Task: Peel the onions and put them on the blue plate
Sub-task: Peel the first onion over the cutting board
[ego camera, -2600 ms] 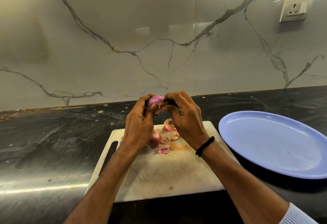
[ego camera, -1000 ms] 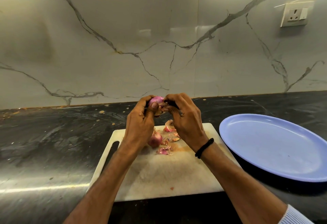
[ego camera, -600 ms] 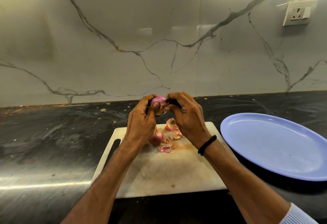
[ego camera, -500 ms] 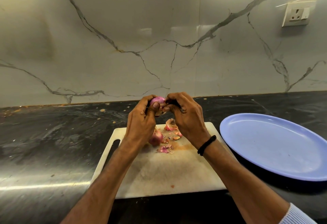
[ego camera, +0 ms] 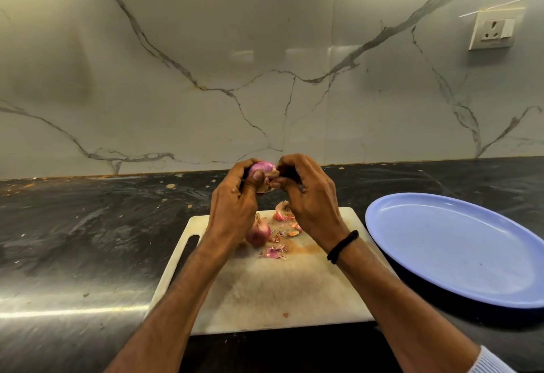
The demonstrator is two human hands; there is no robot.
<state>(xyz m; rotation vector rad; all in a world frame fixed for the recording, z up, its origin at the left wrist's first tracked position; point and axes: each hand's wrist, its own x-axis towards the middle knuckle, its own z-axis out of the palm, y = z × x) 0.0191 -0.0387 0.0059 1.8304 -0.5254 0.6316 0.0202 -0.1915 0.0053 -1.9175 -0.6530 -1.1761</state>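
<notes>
Onion: small, glossy purple, tan papery skin below.

No words, numbers, labels or brand marks can be read anywhere. The socket on the wall, above the blue plate, shows only pin holes and a switch; any marking there is too small to tell.

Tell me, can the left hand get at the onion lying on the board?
Probably not yet: the left hand grips a second onion, which the right hand peels. The board onion lies free just below it, so once freed, yes.
</notes>
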